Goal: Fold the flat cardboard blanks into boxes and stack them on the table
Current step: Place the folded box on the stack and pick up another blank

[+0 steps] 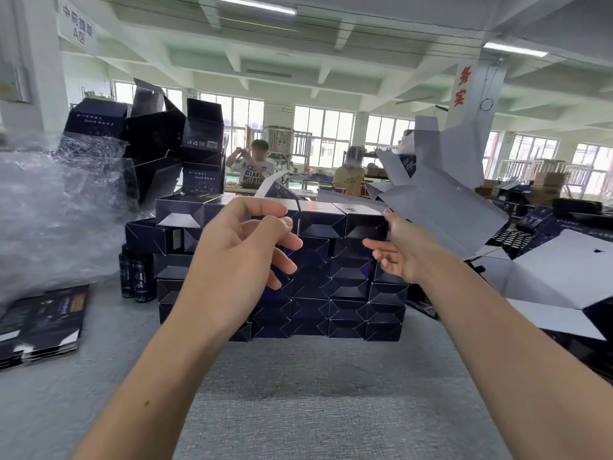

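Observation:
A wall of folded dark blue boxes (331, 287) stands several rows high on the grey table (298, 393). My left hand (238, 257) hovers in front of the wall's upper left, fingers loosely curved, holding nothing. My right hand (401, 250) is raised at the wall's upper right with fingers relaxed and apart, empty. Just beyond it a partly unfolded blank (441, 207) shows its white inner side, leaning over the heap on the right. A stack of flat dark blanks (39, 323) lies at the table's left edge.
Crumpled clear plastic wrap (49, 220) fills the left. Loosely piled open boxes (159, 147) rise behind the wall at left. Two dark bottles (137, 277) stand beside the wall. Unfolded blanks (547, 287) heap up on the right. Two people (255, 164) work at a far bench.

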